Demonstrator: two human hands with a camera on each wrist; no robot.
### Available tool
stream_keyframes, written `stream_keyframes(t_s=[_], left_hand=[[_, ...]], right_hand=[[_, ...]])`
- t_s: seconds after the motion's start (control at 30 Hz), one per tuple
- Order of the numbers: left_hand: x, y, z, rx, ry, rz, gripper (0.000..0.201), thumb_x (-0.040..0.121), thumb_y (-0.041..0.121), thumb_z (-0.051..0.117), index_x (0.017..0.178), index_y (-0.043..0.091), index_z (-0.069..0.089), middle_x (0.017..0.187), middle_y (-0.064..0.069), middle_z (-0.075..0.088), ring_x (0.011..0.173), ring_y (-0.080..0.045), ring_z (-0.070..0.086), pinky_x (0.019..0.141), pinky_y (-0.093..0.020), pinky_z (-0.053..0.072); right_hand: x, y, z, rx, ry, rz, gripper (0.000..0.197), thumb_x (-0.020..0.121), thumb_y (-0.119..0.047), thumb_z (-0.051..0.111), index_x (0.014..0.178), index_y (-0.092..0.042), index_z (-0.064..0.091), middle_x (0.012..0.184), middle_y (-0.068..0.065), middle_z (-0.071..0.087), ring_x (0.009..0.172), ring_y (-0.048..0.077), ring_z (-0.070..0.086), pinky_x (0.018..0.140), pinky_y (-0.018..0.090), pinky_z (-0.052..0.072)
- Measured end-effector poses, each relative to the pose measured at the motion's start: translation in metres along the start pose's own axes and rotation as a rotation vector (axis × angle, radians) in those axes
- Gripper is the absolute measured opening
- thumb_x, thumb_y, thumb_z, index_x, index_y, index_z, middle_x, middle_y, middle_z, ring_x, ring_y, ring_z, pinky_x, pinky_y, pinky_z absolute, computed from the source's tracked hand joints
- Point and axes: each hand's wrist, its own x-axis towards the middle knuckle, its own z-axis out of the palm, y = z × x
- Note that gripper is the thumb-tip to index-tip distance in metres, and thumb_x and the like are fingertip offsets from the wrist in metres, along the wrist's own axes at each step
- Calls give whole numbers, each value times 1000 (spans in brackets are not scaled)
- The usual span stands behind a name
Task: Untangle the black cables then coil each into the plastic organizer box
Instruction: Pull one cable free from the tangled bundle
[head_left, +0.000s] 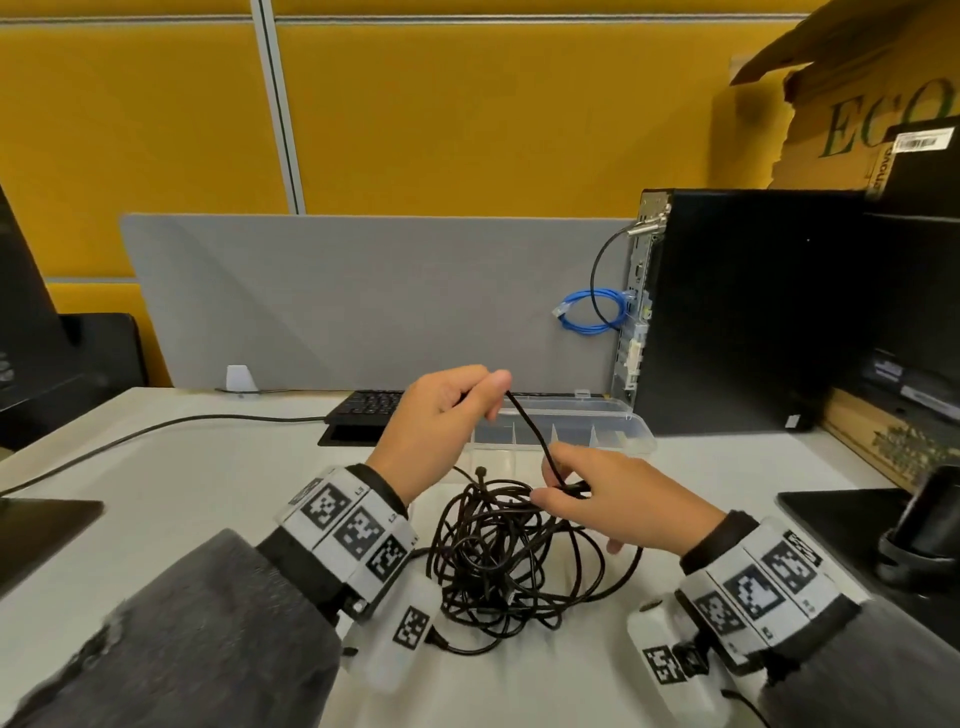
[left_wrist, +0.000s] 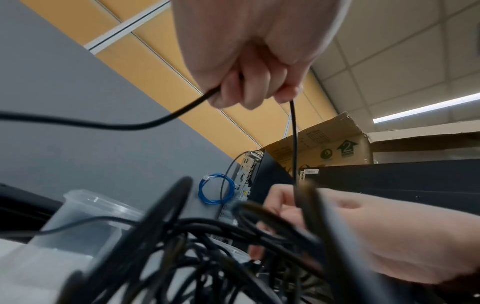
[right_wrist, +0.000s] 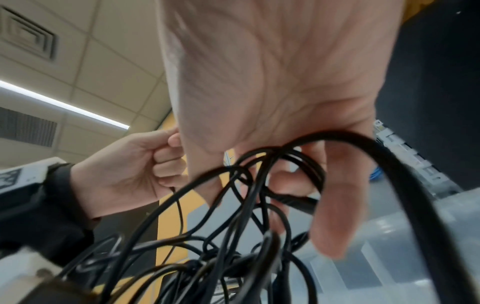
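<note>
- Yellow wall panels and a grey divider (head_left: 363, 291) back a white surface (head_left: 182, 483) where a person in grey sleeves works on a knot of wiring.
- At the centre of the surface lies the tangle of black cables (head_left: 498, 561), a loose heap of overlapping loops; it serves as the landmark for everything else.
- Raised above the tangle and to its left, the left hand (head_left: 441, 421) has its fingers curled around one strand of cable, which runs taut down from the fist to the heap.
- In the left wrist view, that strand leaves the left hand on both sides, one part dropping straight down and the other sweeping off to the side.
- At the tangle's upper right edge, the right hand (head_left: 618, 499) pinches a cable between thumb and fingers at the top of the heap, where the taut strand comes down.
- From the right wrist camera, several loops cross the palm of the right hand and hang below its fingers (right_wrist: 335, 216).
- Just behind the tangle sits the clear plastic organizer box (head_left: 587, 434), lid open, its dividers showing; no cable can be seen in the compartments that show.
- Behind the tangle and to its left is a black keyboard (head_left: 363, 408), partly hidden by the left hand.
- Behind the tangle and to its right stands a black computer tower (head_left: 753, 312), with a coiled blue network cable (head_left: 592, 312) hanging at its rear panel.
- Farther right of the tower, a torn cardboard box (head_left: 857, 104) rises against the wall.
</note>
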Motion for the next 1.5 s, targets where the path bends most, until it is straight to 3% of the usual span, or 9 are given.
stream_keyframes(t_s=[0.43, 0.63, 0.77, 0.9, 1.0, 1.1, 1.2, 1.3, 1.5], left_hand=[[13, -17, -67, 130, 329, -118, 41, 97, 27, 44, 57, 17, 43, 49, 9, 29, 42, -4, 26, 47, -23, 24], [8, -41, -88, 482, 232, -385, 37, 98, 29, 40, 69, 18, 61, 49, -2, 36, 50, -19, 38, 53, -30, 28], [1, -49, -87, 936, -110, -608, 36, 98, 28, 32, 94, 15, 65, 91, -8, 63, 85, -26, 58, 74, -34, 45], [-13, -42, -63, 1193, -207, -457, 36, 98, 35, 34, 123, 17, 50, 119, -5, 50, 111, -22, 47, 96, -39, 39], [-28, -20, -26, 822, -205, -213, 41, 92, 49, 42, 125, 24, 47, 125, 6, 44, 118, -11, 40, 105, -33, 32], [-41, 0, 12, 268, -374, -203, 35, 83, 49, 59, 108, 26, 49, 109, 14, 53, 103, 0, 49, 88, -19, 42], [-47, -1, 29, 213, -577, -200, 41, 79, 39, 69, 107, 29, 41, 102, 10, 56, 91, -6, 53, 78, -23, 46], [-45, -10, 26, 146, -571, -240, 36, 84, 28, 64, 106, 32, 36, 88, 7, 61, 72, -13, 50, 73, -33, 47], [-46, -20, 19, -81, -486, -274, 6, 92, 19, 55, 93, 19, 61, 84, 9, 64, 86, -15, 61, 88, -32, 49]], right_hand=[[-3, 41, 0, -89, 143, 89, 25, 94, -42, 47, 81, -24, 58, 82, -9, 60, 72, 7, 55, 78, 31, 50], [1, 15, 4, -19, 55, 0, 35, 96, -44, 41, 102, -18, 65, 98, -5, 65, 87, 8, 58, 83, 26, 49], [14, 6, 21, 26, -63, 25, 38, 94, -45, 45, 96, -14, 67, 96, 3, 68, 90, 19, 62, 83, 32, 50], [20, 5, 23, 182, -65, 97, 18, 90, -35, 58, 86, -17, 62, 77, -7, 59, 68, 7, 54, 60, 15, 42], [18, 4, 21, 293, -69, 126, 15, 90, -29, 60, 83, -16, 59, 73, -1, 58, 53, 8, 49, 51, 18, 44], [13, 0, 18, 464, 16, 121, 13, 91, -23, 58, 85, -12, 59, 80, 12, 62, 51, 11, 52, 52, 25, 50], [4, -2, 8, 666, 104, 138, 13, 94, -18, 54, 86, -8, 56, 77, 9, 64, 53, 13, 54, 53, 27, 52], [-6, 3, -2, 726, 229, 159, 12, 95, -17, 50, 86, -10, 54, 67, -2, 65, 59, 8, 58, 56, 23, 50], [-18, 8, -6, 969, 274, 214, 6, 96, -14, 47, 95, -8, 48, 77, 7, 60, 74, 26, 62, 50, 31, 52]])
